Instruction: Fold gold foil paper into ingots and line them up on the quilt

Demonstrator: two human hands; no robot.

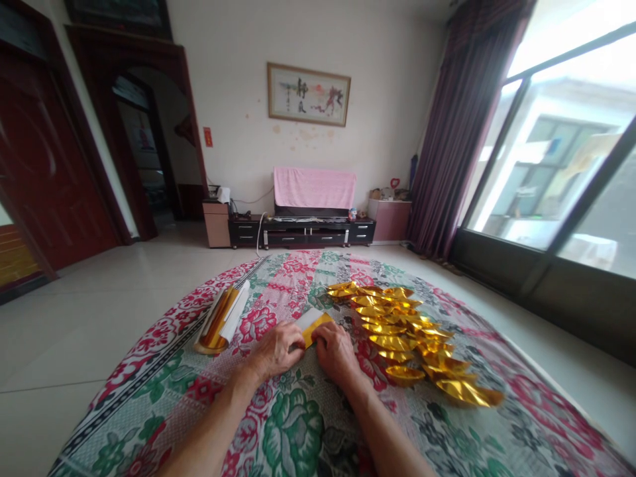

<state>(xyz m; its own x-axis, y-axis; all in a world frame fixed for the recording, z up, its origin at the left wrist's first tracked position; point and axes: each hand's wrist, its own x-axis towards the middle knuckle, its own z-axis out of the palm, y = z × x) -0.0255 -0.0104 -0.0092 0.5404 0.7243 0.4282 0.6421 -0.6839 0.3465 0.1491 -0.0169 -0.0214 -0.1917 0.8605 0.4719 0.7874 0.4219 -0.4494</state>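
Observation:
A small sheet of gold paper (317, 326) with a whitish part at its upper left lies between my hands, over the flowered cloth. My left hand (279, 348) pinches its left edge, fingers curled. On the right edge my right hand (336, 346) is closed in the same way. Right of my hands, several shiny gold boat-shaped paper pieces (392, 343) lie in overlapping rows. To the left rests a loose roll of gold and white sheets (217, 324).
The round table has a red, green and grey flowered cloth (295, 430). Beyond it stand a low black cabinet (311, 237) and a screen under a pink towel (315, 187). A purple curtain (447, 132) hangs by the window at right.

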